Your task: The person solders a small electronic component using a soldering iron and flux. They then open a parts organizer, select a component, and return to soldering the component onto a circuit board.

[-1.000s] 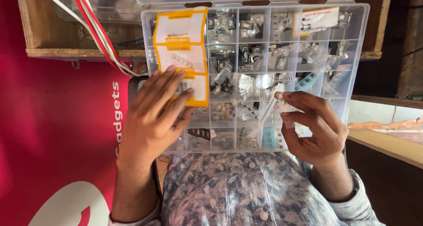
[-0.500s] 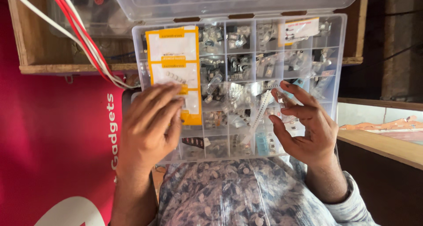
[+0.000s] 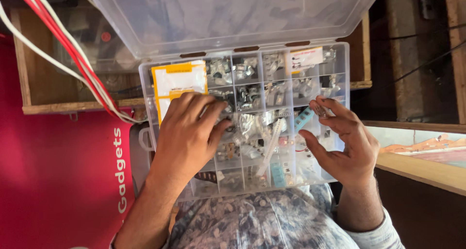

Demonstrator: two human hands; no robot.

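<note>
The left hand [image 3: 187, 132] lies flat on the clear plastic parts box [image 3: 340, 59], palm down. Its fingers are spread a little and bent, and the tips poke into the small bins near the middle. It is not holding anything that shows.

The right hand [image 3: 347, 144] is at about 3 o'clock from the left hand, over the right side of the box. It is open, with the palm turned in. The thumb and first finger pinch a tiny shiny part [image 3: 320, 108] at the top of the hand.

The box sits under both hands, resting on the person's lap, on patterned cloth [image 3: 252, 224]. It has many little bins full of small metal and plastic bits. A yellow and white packet [image 3: 177, 79] lies in the box at 12 o'clock from the left hand, touching its fingertips. A light blue strip [image 3: 303, 118] lies just beside the right hand, at 9 o'clock from the pinching fingers.

The clear lid [image 3: 233, 16] stands open at 12 o'clock. Red and white wires [image 3: 73, 59] run at 10 o'clock from the left hand. A red cloth [image 3: 58, 181] is at 9 o'clock.
</note>
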